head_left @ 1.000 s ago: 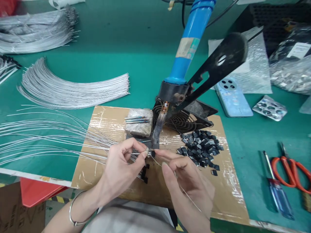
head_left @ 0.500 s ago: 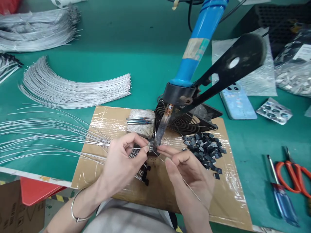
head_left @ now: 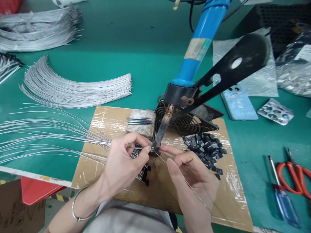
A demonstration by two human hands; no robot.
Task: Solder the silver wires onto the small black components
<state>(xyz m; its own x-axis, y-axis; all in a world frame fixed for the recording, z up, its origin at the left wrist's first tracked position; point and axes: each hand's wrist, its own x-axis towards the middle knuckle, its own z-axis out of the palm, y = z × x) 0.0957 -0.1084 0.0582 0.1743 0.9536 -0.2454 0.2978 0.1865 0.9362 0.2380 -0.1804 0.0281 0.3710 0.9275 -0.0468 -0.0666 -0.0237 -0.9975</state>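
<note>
Pinched between the thumb and forefinger of my left hand (head_left: 125, 161) is a thin white wire (head_left: 137, 148), its end held at the tip of the soldering iron (head_left: 162, 131). What exactly sits at the fingertips is too small to make out. My right hand (head_left: 196, 176) is closed around a strand of solder wire (head_left: 194, 191), which runs across the palm and up to the same tip. The iron has a blue handle and is clamped in a black metal bracket (head_left: 247, 58), pointing down. Behind my left hand, finished-looking wires end in black connectors (head_left: 145, 178).
A heap of small black connectors (head_left: 206, 149) lies on the cardboard (head_left: 233, 200), beside a black fan (head_left: 184, 121). White wire bundles (head_left: 80, 90) spread out on the left. Toward the right are a phone (head_left: 240, 102), a screwdriver (head_left: 283, 197) and orange-handled scissors (head_left: 291, 178).
Both hands have shifted very slightly to the right in the picture, as has the iron. The grips on the wire and solder are unchanged.
</note>
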